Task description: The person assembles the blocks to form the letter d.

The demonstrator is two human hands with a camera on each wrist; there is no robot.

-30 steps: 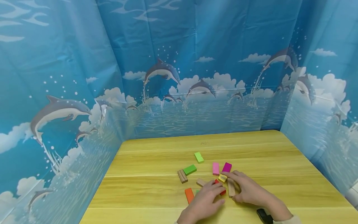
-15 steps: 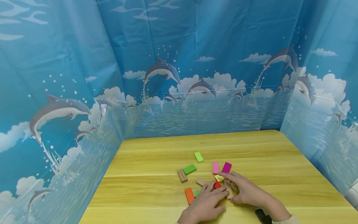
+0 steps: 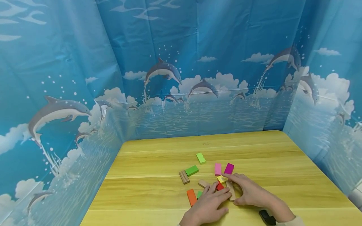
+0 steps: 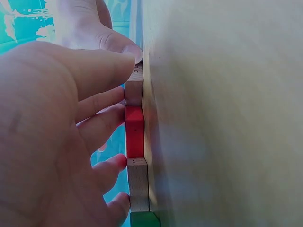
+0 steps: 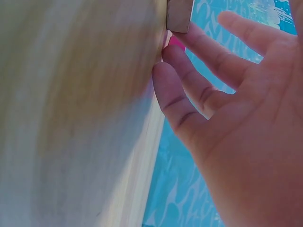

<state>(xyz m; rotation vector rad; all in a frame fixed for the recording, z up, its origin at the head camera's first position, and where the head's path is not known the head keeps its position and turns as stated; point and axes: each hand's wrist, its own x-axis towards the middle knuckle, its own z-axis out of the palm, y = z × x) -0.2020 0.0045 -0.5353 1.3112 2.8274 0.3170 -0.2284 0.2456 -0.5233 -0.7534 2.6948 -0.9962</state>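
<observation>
My left hand (image 3: 207,202) lies low over the blocks, its fingers spread. In the left wrist view its fingertips touch or almost touch a row with a red block (image 4: 135,132), a wooden block (image 4: 138,185) and another wooden block (image 4: 134,90). My right hand (image 3: 251,191) arches beside the plain wooden block (image 3: 231,191); its index finger reaches the yellow block (image 3: 222,179) and its thumb is at the near end of the wooden one. Fingers partly cover the red block in the head view. A green block (image 3: 199,194) peeks out by the left hand.
Around the hands lie an orange block (image 3: 191,197), a wooden block (image 3: 203,183), a striped brown block (image 3: 184,177), a green block (image 3: 192,170), a light green block (image 3: 201,158), a pink block (image 3: 218,169) and a magenta block (image 3: 229,168). Dolphin-print curtains (image 3: 181,116) border the table (image 3: 147,163).
The yellow block and the plain wooden block have shifted left, close to the red block, with my right hand. My left fingers have moved slightly right. The last half second shows hardly any motion.
</observation>
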